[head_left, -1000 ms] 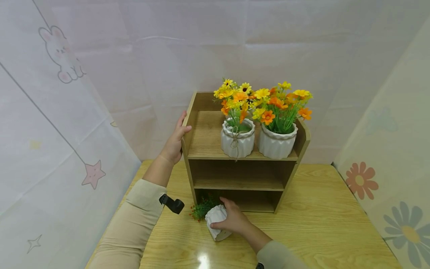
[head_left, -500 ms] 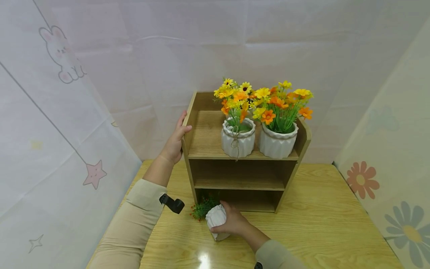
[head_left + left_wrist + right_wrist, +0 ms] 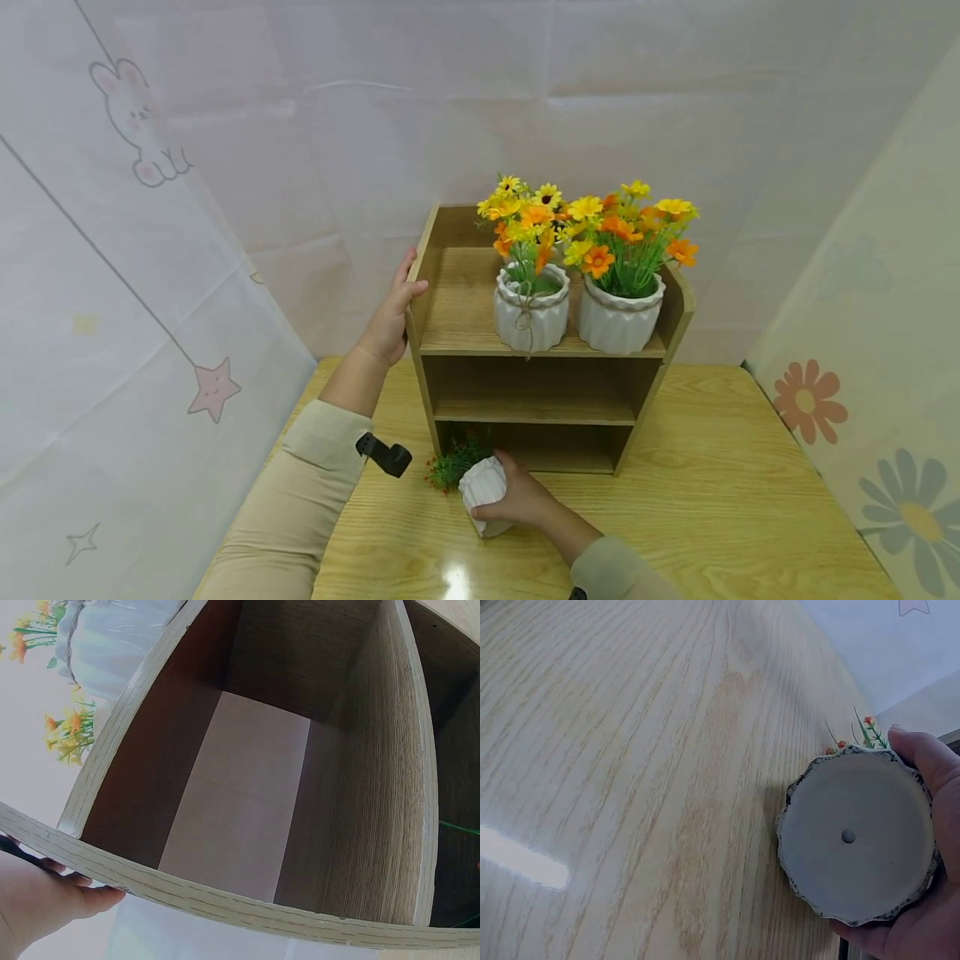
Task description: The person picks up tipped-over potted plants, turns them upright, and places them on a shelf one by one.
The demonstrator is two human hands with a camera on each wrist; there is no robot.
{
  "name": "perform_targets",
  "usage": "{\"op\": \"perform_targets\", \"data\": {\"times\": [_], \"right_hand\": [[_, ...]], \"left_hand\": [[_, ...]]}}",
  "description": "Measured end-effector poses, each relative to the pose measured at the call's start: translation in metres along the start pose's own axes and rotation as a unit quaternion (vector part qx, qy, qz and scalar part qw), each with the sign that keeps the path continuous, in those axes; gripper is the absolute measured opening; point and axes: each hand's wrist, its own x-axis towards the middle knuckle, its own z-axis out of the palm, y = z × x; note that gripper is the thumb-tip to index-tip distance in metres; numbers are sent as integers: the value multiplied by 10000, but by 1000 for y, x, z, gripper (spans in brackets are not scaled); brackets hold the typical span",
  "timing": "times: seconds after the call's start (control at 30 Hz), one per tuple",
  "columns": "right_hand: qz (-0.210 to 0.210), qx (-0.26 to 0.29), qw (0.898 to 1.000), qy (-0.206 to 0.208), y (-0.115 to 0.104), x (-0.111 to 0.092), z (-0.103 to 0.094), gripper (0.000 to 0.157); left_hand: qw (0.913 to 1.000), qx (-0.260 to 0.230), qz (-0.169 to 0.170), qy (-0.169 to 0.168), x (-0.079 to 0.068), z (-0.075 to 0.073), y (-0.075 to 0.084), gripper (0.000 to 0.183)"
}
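My right hand [image 3: 520,497] grips a white ribbed flowerpot [image 3: 483,490] lying tilted at the front of the wooden shelf unit [image 3: 429,383]. Green foliage with small red dots [image 3: 453,467] points from the pot toward the lowest compartment's left end. The right wrist view looks straight at the pot's scalloped round base [image 3: 859,832], with a small hole in the middle; thumb and fingers wrap its side. My left hand [image 3: 387,321] rests with straightish fingers against the outside of the unit's left panel, thumb at its edge. The left wrist view shows those fingertips [image 3: 105,897] touching the panel.
On the top shelf stand two white pots, the left one [image 3: 531,312] and the right one [image 3: 621,315], with yellow and orange flowers. Something is partly hidden behind them. The wooden table [image 3: 720,467] lies below, with a printed cloth backdrop [image 3: 360,167] around it.
My right hand has shifted slightly, its upper fingers a little lower on the pot. The left hand and the shelf unit look still.
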Motion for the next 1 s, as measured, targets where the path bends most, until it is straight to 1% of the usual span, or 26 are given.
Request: {"op": "perform_targets", "data": {"times": [0.27, 0.4, 0.57, 0.77, 0.87, 1.0], "right_hand": [[-553, 10, 9984, 118, 9, -2, 8, 106], [-746, -37, 9971, 146, 12, -5, 11, 106], [-956, -198, 9948, 281, 16, -11, 13, 105], [-1307, -397, 9894, 489, 26, -17, 16, 106], [-1429, -434, 9876, 476, 31, -20, 16, 106], [-1459, -464, 9873, 414, 37, -25, 14, 105]], "left_hand": [[10000, 14, 3, -2, -1, 1, 0, 73], [10000, 44, 9, 6, -1, 1, 0, 73], [10000, 8, 0, 9, -1, 0, 0, 73], [10000, -51, -2, 9, 0, 0, -1, 75], [10000, -14, 1, 7, 0, 0, -1, 75], [10000, 46, 8, 7, 0, 0, 0, 74]]}}
